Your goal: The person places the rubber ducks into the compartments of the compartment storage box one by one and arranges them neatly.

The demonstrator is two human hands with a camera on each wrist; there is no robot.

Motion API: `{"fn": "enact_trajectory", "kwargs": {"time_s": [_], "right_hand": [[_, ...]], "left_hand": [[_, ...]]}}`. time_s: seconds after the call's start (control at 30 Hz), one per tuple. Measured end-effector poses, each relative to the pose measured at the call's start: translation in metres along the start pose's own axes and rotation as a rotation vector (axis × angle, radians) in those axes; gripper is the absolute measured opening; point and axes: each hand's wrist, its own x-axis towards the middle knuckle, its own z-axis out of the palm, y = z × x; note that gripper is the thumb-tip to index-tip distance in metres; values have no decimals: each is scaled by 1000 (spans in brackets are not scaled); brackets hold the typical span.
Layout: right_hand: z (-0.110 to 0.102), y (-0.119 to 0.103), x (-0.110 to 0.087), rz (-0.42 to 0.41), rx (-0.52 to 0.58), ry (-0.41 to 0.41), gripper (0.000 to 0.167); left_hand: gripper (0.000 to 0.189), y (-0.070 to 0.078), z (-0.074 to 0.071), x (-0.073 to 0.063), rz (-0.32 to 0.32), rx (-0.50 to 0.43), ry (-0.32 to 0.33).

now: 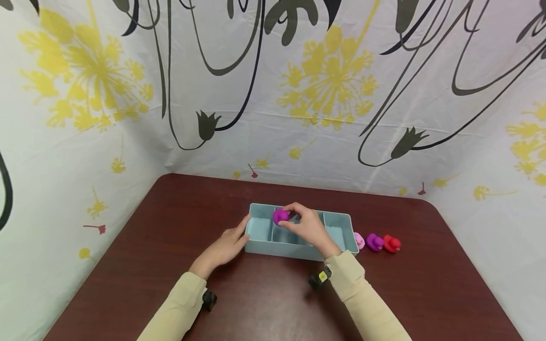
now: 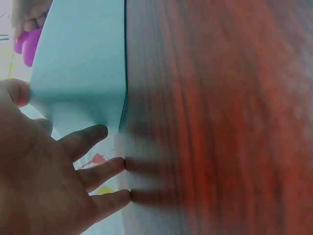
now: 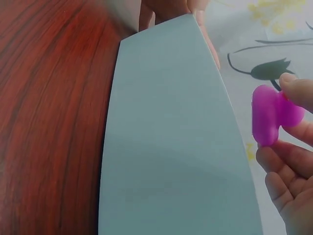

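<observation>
A light blue divided box (image 1: 277, 249) stands on the table. Above its left-hand compartments, my right hand (image 1: 310, 228) pinches a purple toy duck (image 1: 280, 216) between thumb and fingers. In the right wrist view the same duck (image 3: 266, 115) is up beyond the box's rim. My left hand (image 1: 224, 245) touches the box's left end, fingers spread and fairly straight. The left wrist view has that hand (image 2: 44, 166) with its thumb near the rim and other fingers low by the table. Part of the box's inside is hidden behind my right hand.
Just right of the box sit a pink duck (image 1: 359, 240), a second purple duck (image 1: 375, 242) and a red duck (image 1: 391, 244). The dark brown table (image 1: 273, 303) ends at a patterned white cloth (image 1: 256, 142) behind and at both sides.
</observation>
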Motion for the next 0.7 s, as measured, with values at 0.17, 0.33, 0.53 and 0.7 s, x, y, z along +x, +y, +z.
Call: {"fn": "enact_trajectory", "kwargs": {"time_s": [0.17,0.33,0.53,0.7], "right_hand": [[8,-3,5,-46,-26,-13,33],[16,-3,9,-71,-59,-37,34],[23,-5,16,-146,-83,-61,31],[30,-6,20,-156,-110,-119,29]], "left_hand": [[61,0,0,0,7,8,5],[61,1,1,-1,-6,3,-1],[61,0,1,0,-12,2,-3],[61,0,0,0,-2,6,-7]]}}
